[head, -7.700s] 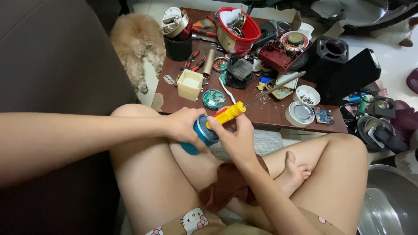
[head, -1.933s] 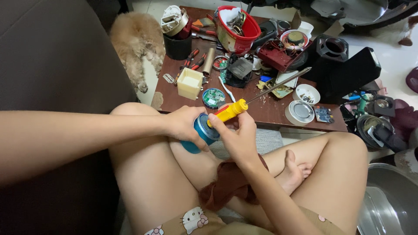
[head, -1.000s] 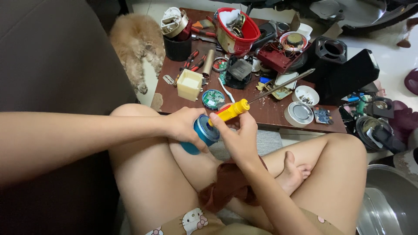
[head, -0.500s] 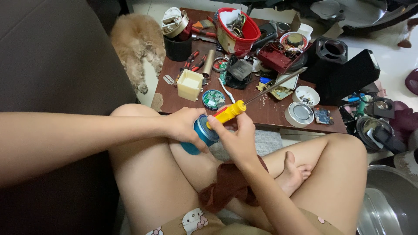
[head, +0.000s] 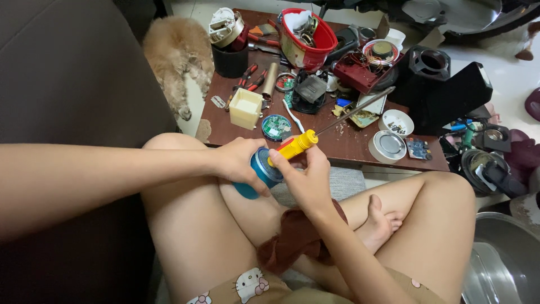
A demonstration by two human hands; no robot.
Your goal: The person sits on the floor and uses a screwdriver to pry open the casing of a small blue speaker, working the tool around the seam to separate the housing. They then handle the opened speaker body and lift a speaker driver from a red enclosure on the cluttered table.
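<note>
left hand [head: 239, 166] grips a blue cylindrical device [head: 260, 173] above the lap; right hand [head: 306, 177] closes around a yellow-handled screwdriver [head: 298, 145] touching its end. best kept steady, tool aligned, before the cluttered wooden table [head: 349, 143].

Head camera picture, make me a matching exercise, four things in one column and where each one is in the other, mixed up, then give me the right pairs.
Things:
1. blue cylinder
2. yellow-handled screwdriver
3. red bucket
4. furry animal

Places:
A. on the floor left of the table
B. in the left hand
C. at the table's far edge, full of parts
D. in the right hand, shaft pointing up and right over the table

Pairs: 1-B, 2-D, 3-C, 4-A
</note>
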